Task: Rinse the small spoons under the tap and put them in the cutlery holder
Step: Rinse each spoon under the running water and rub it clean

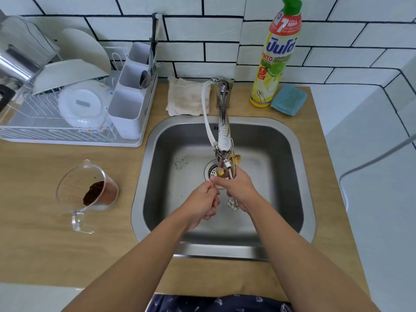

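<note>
**Now rinsing: spoons bunched under the spout, holder far to your left**

Farthest left sits the dish rack (56, 131), and at its right end the white cutlery holder (128, 95), with a few metal pieces already standing in its back compartments. Nearer you on the counter is a clear measuring jug (87, 194) with dark grounds in it.

Moving to the sink (299, 176), your left hand (202, 203) has its fingers curled, fingertips pinching at something thin where it meets the other hand; exactly what it pinches is too small to tell. Your right hand (238, 190) is wrapped round the small spoons (233, 202), held as a bundle directly beneath the tap (224, 140).

The bundle's long axis runs roughly toward and away from you: golden ends poke out past the spout, a white flower-patterned handle end shows below your palm. The holder lies up and well to the left of that grip, so your left hand is the nearer one for the transfer, I'd judge.
</note>
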Demonstrator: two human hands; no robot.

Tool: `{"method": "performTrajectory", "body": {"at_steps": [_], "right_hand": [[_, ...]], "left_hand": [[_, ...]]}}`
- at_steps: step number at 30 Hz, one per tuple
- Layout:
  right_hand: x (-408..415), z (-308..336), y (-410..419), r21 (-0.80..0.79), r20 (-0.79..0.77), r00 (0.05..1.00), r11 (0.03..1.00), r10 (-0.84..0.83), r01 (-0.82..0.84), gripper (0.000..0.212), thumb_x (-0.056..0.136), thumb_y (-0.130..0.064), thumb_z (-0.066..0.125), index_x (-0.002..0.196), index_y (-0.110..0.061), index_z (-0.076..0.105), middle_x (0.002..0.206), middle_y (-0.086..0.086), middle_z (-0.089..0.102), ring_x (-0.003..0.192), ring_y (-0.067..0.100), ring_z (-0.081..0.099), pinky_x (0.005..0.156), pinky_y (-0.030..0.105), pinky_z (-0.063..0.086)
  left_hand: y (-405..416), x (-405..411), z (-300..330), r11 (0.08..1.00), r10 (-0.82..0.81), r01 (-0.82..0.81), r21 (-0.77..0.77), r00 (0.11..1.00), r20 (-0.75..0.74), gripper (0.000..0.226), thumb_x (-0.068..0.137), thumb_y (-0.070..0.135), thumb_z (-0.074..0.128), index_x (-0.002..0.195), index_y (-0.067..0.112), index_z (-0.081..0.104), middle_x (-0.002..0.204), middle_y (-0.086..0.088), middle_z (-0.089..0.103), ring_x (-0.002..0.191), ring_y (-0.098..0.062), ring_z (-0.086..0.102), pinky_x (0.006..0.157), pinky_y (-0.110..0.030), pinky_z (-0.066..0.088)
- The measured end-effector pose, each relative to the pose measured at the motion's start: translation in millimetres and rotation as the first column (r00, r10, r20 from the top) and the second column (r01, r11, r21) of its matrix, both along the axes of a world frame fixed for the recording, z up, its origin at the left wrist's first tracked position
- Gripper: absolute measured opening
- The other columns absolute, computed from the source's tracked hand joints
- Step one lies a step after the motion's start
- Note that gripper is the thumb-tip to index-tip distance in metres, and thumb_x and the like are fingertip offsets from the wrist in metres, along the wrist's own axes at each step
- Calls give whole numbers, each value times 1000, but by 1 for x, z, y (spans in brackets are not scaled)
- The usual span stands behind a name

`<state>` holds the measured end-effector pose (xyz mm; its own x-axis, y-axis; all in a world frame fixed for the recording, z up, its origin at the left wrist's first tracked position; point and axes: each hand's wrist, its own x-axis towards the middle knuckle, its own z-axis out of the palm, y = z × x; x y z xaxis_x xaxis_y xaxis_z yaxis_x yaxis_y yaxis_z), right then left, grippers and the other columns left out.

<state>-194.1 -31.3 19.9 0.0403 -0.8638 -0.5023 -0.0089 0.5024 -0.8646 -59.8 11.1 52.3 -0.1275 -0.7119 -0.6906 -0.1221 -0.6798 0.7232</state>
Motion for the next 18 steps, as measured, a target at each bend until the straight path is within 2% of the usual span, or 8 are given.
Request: {"method": "performTrajectory", "body": {"at_steps": [3,4,6,9,11,12,14,18], "right_hand": [[-1,2,-11,-50,-135,990,998,-30,23,7,86,-22,81,86,-20,74,67,-12,71,57,-1,58,56,18,42],[-1,2,-13,-53,-176,983,998,-44,35,5,89,-22,76,85,-19,75,72,-8,74,58,3,57,58,21,41],[1,0,-11,-53,-223,973,997,-58,48,15,95,-24,66,86,-18,75,77,-2,75,54,7,51,55,26,38],[3,-3,-4,-35,-124,991,998,54,-59,8,93,-31,69,89,-25,70,69,-13,65,49,4,45,46,21,35],[6,-3,1,-34,-47,992,993,114,-115,17,85,-33,79,90,-26,64,67,-16,63,50,-2,50,44,17,37],[8,-2,1,-36,-36,995,995,88,-90,20,83,-32,81,90,-25,63,67,-14,63,50,-3,51,43,16,37],[9,0,-4,-26,-47,999,1000,-16,15,9,90,-28,74,86,-23,68,67,-9,68,44,-3,48,41,16,34],[7,2,-6,25,-13,993,992,-120,120,18,101,-28,58,94,-20,72,70,-1,74,37,3,40,38,21,27]], "left_hand": [[0,2,0,1000,4,-4,-12,999,32,21,102,13,31,94,13,50,63,-2,46,38,-10,30,36,-18,20],[0,3,0,1000,3,-2,-16,999,40,22,102,12,31,93,13,51,63,-3,46,37,-10,31,36,-18,20],[-2,4,1,1000,1,0,-13,999,51,22,101,11,30,94,13,51,64,-3,46,37,-10,31,35,-18,20],[-6,5,4,1000,16,-16,1,999,28,21,101,10,29,96,11,50,66,-4,45,37,-9,31,35,-18,20],[-7,4,6,1000,13,-13,14,1000,-10,21,102,10,28,98,10,49,65,-3,44,37,-9,30,35,-17,19],[-6,3,7,1000,12,-12,20,1000,-29,21,102,10,28,99,10,49,64,-2,44,37,-9,30,35,-17,19],[-4,2,8,999,22,-21,30,998,-59,20,101,9,30,99,10,50,62,-1,45,36,-9,30,35,-16,18],[-5,6,11,997,61,-54,62,991,-117,19,100,8,34,98,7,53,56,1,47,35,-8,28,34,-15,16]]}}
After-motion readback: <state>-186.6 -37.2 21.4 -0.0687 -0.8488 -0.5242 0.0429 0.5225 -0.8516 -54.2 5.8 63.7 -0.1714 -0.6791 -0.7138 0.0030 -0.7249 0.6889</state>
